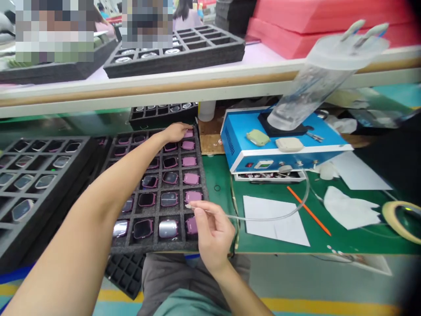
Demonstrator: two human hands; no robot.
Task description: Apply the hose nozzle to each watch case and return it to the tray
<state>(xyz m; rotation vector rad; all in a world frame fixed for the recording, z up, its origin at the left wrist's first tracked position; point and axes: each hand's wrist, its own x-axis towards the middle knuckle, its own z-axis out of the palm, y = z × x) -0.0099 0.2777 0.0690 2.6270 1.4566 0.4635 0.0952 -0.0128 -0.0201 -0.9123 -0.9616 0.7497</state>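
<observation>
My left arm stretches long and nearly straight across the foam tray (pixel 158 248), with the forearm low over the rows. My left grip (pixel 176 131) reaches the tray's far right corner, palm down, fingers curled onto a pink watch case (pixel 188 133) in the top row. I cannot tell whether those fingers are clamped around it or only resting on it. My right grip (pixel 210 228) sits close to my body at the tray's near right corner. The wrist is cocked, and thumb and forefinger are pinched together on the end of a clear tube (pixel 237 217). The tube's tip points left, at the edge of another pink case (pixel 193 196) lying in its pocket. From my fingers the tube loops right over the white paper (pixel 269 230) on the green surface (pixel 345 241), then up to the blue machine (pixel 243 149).
</observation>
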